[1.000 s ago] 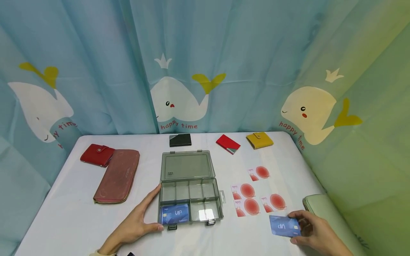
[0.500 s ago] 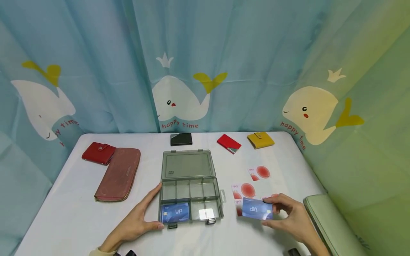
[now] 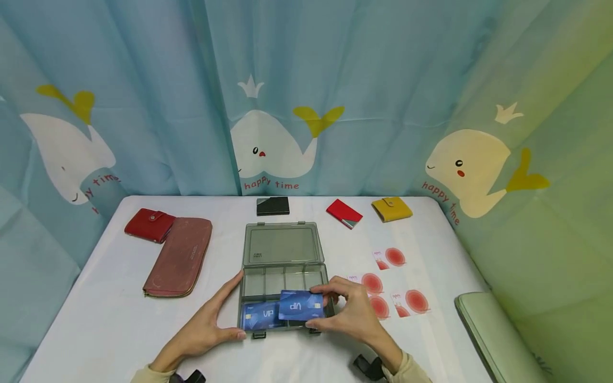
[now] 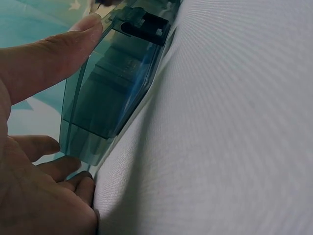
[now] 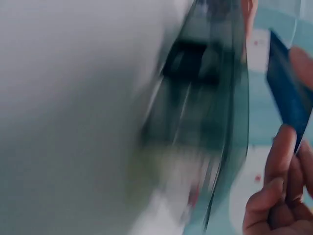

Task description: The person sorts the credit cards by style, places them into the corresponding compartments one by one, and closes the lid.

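Observation:
A clear grey compartment box (image 3: 282, 276) lies on the table with its lid (image 3: 282, 244) folded back. My left hand (image 3: 203, 330) rests against the box's left side, thumb at the front corner and index finger stretched towards the hinge. In the left wrist view the thumb (image 4: 54, 61) touches near the dark latch. A blue VIP card (image 3: 261, 317) lies in the front left compartment. My right hand (image 3: 351, 311) pinches a second blue VIP card (image 3: 300, 305) by its right edge, above the front right compartments. In the right wrist view this card (image 5: 288, 93) is tilted, apart from the box.
Several pink-and-red cards (image 3: 395, 257) lie to the right, partly behind the right hand. A red wallet (image 3: 149, 225) and a long brown wallet (image 3: 179, 258) lie left. Black (image 3: 273, 206), red (image 3: 344, 214) and yellow (image 3: 391, 209) holders line the back. A green case (image 3: 498, 335) is at right.
My right hand has carried the blue card left from the table's right side, past the pink cards, to over the box. My left hand has stayed at the box's side.

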Available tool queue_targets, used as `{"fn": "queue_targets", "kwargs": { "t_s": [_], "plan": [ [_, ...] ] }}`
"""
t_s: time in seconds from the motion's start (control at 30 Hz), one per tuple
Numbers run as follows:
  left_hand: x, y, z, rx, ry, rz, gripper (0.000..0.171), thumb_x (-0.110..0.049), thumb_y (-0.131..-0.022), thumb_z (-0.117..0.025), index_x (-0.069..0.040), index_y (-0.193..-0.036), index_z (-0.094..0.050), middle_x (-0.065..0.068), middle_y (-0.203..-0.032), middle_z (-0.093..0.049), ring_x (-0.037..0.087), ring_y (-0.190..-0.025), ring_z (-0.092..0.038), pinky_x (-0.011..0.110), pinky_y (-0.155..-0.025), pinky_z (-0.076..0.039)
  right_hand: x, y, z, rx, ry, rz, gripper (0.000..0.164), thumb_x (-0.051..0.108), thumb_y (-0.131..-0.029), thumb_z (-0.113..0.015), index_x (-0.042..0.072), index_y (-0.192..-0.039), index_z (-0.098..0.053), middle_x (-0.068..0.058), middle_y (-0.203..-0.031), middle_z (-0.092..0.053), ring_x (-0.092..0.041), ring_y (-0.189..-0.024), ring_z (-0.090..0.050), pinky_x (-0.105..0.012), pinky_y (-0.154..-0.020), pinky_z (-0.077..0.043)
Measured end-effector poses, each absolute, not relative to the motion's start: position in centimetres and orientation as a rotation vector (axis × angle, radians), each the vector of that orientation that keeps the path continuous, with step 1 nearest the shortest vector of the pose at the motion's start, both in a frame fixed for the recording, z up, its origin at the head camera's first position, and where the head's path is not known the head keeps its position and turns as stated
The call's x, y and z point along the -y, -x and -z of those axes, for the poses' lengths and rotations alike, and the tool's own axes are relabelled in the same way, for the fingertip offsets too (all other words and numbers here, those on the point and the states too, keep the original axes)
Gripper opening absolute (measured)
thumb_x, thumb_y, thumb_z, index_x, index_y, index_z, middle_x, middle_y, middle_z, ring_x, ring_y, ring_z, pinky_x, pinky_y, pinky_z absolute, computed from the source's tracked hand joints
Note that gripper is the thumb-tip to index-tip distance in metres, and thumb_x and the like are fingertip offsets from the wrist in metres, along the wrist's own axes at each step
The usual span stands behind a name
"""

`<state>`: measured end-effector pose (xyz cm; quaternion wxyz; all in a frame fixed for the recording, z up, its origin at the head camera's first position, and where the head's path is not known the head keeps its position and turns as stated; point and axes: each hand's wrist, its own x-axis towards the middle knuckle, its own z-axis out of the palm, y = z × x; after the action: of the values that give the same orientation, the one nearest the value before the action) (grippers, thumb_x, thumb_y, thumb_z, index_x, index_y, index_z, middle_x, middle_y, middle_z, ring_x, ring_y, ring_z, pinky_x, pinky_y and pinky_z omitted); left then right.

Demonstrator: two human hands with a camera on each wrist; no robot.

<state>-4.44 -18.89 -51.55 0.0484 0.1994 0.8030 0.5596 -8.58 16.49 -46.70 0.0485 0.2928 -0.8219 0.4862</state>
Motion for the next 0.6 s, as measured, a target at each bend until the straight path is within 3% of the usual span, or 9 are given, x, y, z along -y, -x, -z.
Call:
{"fn": "queue_targets", "kwargs": {
  "t_s": [0.13,0.3,0.5,0.6],
  "plan": [
    [18.9,4.4,51.5,-2.437,-0.602,-1.711,0.119,-0.027,-0.079,-0.094,-0.011,-0.171,-0.021,0.019,-0.175,-0.024,-0.009,-0.155,-0.015,0.001,-0.116,-0.012,-13.5,8.6,46.8,2.567,-0.926,-1.488,0.051,0.022,-0.063,-0.105,0.018,-0.108,-0.082,0.008,-0.084,-0.066,-0.014,-0.073,-0.062,-0.026,-0.064,-0.056],
    [18.9,4.3,51.5,-2.427,-0.591,-1.711,0.118,-0.028,-0.080,-0.093,-0.013,-0.171,-0.020,0.018,-0.176,-0.024,-0.009,-0.154,-0.015,0.001,-0.116,-0.013,-10.9,8.1,46.9,2.689,-0.929,-1.388,0.054,0.024,-0.062,-0.105,0.017,-0.110,-0.081,0.010,-0.093,-0.069,-0.005,-0.082,-0.060,-0.021,-0.074,-0.054],
    [19.0,4.4,51.6,-2.440,-0.604,-1.713,0.117,-0.028,-0.081,-0.093,-0.011,-0.171,-0.021,0.019,-0.175,-0.024,-0.008,-0.154,-0.016,0.002,-0.116,-0.013,-10.2,8.2,46.3,2.777,-1.027,-1.122,0.069,0.037,-0.063,-0.104,0.019,-0.124,-0.078,0.003,-0.121,-0.070,-0.013,-0.106,-0.065,-0.033,-0.090,-0.058],
    [18.9,4.4,51.8,-2.414,-0.619,-1.731,0.117,-0.027,-0.081,-0.092,-0.010,-0.171,-0.020,0.020,-0.176,-0.022,-0.009,-0.155,-0.015,0.001,-0.116,-0.012,-11.8,8.9,45.9,2.736,-1.023,-1.105,0.077,0.036,-0.061,-0.105,0.017,-0.130,-0.077,-0.005,-0.130,-0.064,-0.018,-0.106,-0.066,-0.036,-0.090,-0.059]
  ]
}}
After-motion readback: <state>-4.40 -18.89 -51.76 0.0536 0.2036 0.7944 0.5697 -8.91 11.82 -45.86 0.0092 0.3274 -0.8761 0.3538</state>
